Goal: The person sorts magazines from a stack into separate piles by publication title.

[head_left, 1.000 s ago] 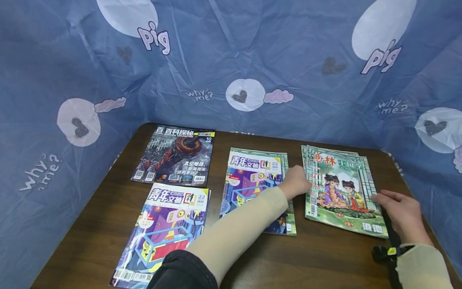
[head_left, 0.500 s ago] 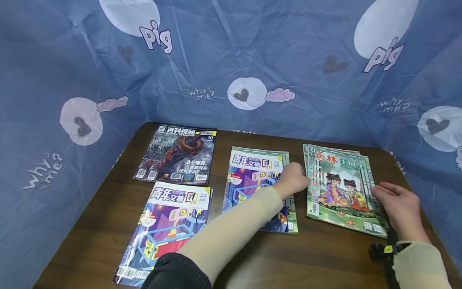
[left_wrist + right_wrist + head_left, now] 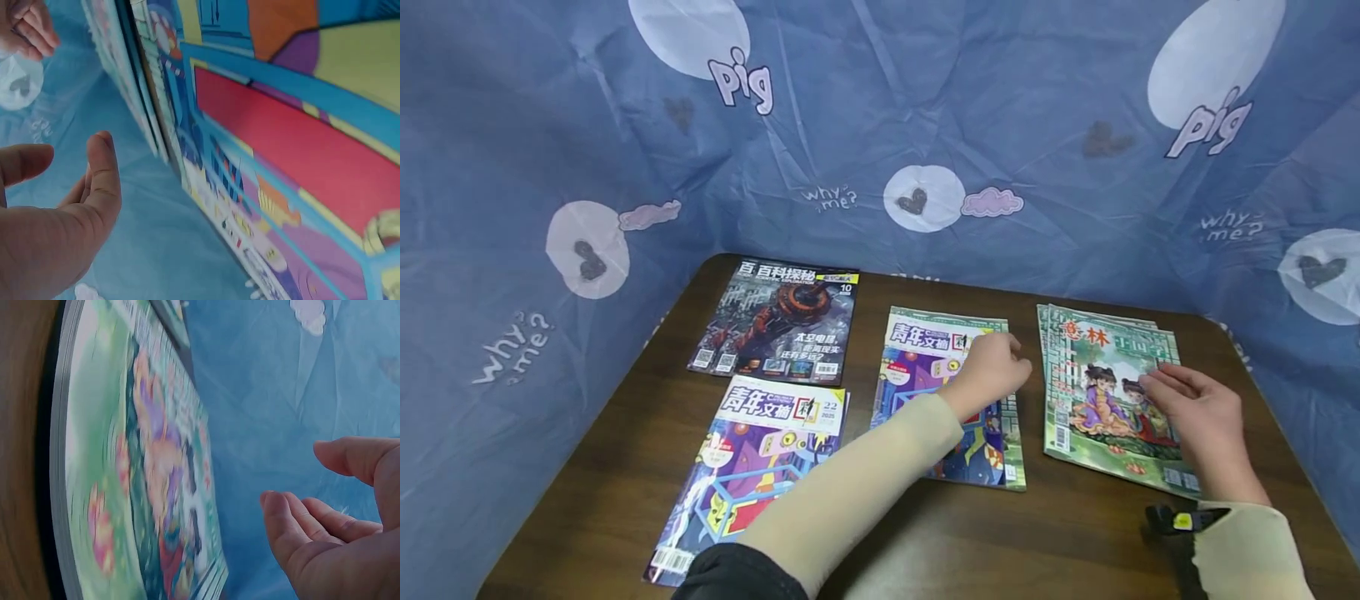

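My left hand (image 3: 988, 377) hovers over the right edge of a purple youth magazine (image 3: 910, 392), which lies on a green one (image 3: 1013, 446). In the left wrist view its thumb and fingers (image 3: 103, 169) are parted with nothing between them. My right hand (image 3: 1206, 417) is above the right side of a green magazine (image 3: 1123, 446) with two illustrated children on its cover, top of a small stack. The right wrist view has its thumb and fingers (image 3: 281, 519) apart and holding nothing, clear of the cover.
A dark science magazine (image 3: 782, 321) lies at the back left of the brown table (image 3: 970, 542). Closer in, another purple magazine (image 3: 760, 467) is partly covered by my left sleeve (image 3: 850, 492). Blue printed cloth (image 3: 835, 108) surrounds the table's back and sides.
My right hand has left the stack's right edge and moved leftward over its cover. The left hand has drawn back left, away from the stack. The magazines appear to stay put.
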`<state>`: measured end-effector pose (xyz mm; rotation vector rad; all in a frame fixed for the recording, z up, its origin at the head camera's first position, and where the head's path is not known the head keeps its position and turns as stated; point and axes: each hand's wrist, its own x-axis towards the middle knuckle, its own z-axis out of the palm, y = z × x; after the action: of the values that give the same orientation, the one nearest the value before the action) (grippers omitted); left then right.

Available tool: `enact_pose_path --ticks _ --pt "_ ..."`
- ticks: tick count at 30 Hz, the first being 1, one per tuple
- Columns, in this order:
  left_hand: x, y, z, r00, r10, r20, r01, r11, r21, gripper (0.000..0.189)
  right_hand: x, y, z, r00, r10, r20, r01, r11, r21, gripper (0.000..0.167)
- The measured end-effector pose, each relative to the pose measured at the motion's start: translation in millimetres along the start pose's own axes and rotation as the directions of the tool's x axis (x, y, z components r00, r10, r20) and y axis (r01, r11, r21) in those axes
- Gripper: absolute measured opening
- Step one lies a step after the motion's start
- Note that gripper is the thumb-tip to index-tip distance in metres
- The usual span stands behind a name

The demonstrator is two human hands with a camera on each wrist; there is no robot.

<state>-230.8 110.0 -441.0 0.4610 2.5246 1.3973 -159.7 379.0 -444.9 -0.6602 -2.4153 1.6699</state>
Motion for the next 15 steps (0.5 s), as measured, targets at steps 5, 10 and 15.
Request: enact_pose_path --ticks 5,10,15 --pt "-8.8 -7.1 -18.5 0.998 0.031 -0.055 -0.034 0.998 -0.051 0.038 -7.3 -9.2 11.4 0.998 -0.044 0.035 0.043 0.998 0.038 0.073" --pt "-21.3 -18.9 -38.6 0.994 0.023 -0.109 -0.033 0.995 -0.095 0.038 -12.8 -16.5 22.5 0.995 -0.083 0.059 0.086 0.995 -0.045 0.071" --pt "-34.2 -30.0 -56.5 0.988 0.019 -0.152 -0.033 0.996 -0.085 0.034 -18.4 -21.0 32.9 0.986 -0.136 0.098 0.140 0.990 -0.033 0.067"
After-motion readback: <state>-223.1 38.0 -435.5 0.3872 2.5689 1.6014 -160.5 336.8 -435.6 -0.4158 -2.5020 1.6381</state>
